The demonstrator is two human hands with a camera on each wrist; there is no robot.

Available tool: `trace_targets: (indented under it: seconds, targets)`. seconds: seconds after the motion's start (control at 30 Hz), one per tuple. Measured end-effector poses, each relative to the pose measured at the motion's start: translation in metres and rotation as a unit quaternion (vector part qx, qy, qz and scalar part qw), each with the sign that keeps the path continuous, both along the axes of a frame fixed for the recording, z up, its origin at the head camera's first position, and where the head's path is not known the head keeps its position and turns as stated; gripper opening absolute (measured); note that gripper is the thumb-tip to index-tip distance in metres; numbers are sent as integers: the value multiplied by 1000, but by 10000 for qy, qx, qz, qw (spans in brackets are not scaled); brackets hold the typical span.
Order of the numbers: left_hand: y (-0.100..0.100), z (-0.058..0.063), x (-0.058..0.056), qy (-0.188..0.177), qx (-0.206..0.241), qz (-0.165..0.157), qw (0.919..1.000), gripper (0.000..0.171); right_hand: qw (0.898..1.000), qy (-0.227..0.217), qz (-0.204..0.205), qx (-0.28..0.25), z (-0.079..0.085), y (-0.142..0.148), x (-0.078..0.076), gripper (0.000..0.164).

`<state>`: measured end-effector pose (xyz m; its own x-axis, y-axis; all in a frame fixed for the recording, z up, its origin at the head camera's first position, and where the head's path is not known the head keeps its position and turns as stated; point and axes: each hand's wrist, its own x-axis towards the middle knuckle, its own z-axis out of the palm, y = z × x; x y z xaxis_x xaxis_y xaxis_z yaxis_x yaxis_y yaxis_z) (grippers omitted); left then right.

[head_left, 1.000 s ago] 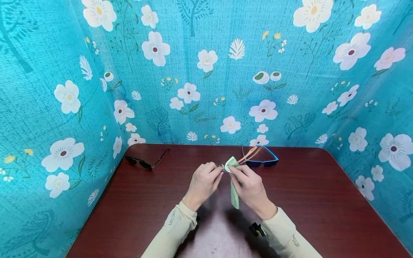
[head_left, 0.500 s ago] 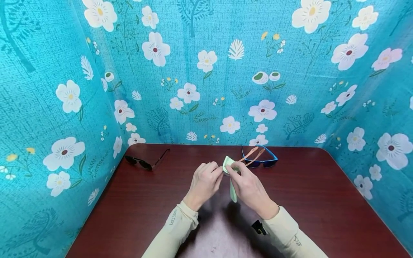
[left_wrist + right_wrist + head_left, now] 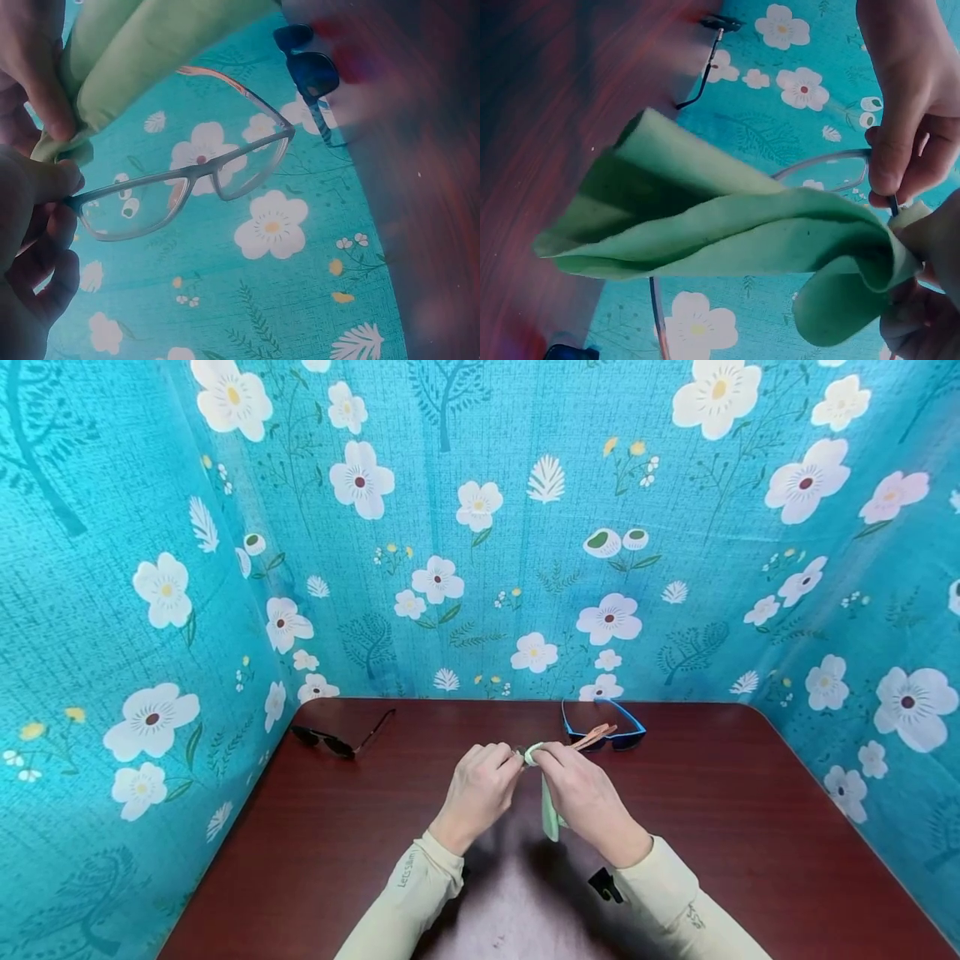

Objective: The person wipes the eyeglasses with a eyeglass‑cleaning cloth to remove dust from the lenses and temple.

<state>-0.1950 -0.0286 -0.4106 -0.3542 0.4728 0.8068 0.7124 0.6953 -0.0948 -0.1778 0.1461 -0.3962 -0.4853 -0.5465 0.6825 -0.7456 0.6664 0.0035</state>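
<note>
A pair of eyeglasses with a grey frame and clear lenses is held up above the table between the two hands. My left hand pinches the frame at one outer corner. My right hand grips a light green cloth bunched around the glasses right beside the left fingertips. Part of the cloth hangs below the right hand in the head view. Past that hand, orange temples point toward the back right. In the head view, fingers cover most of the frame.
Black sunglasses lie at the table's back left with one temple extended. Blue-framed sunglasses rest at the back right, behind the right hand. A blue floral curtain encloses the reddish-brown table at the back and sides.
The cloth's raised corner has folded down under the right fingers. The orange temples have swung lower and to the right, appearing closer together. The left hand stays at nearly the same spot.
</note>
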Motion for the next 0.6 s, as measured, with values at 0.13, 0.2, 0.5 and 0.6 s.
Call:
trace_targets:
  seconds: [0.13,0.2,0.5,0.6]
  targets:
    - [-2,-3,-2,26,-224,48,9997,7,9993,-201,-142,279,-2,5,-1,28]
    - [-4,-5,-4,8,-328,58,9994,8,9990,-257,-186,324,-4,9,-2,31]
    - [-18,-5,-8,-182,-464,120,9987,9,9983,-405,-358,217,-6,32,-11,37]
    - [-20,-5,-8,-170,-427,101,9989,9,9990,-354,-261,122,-7,32,-12,37]
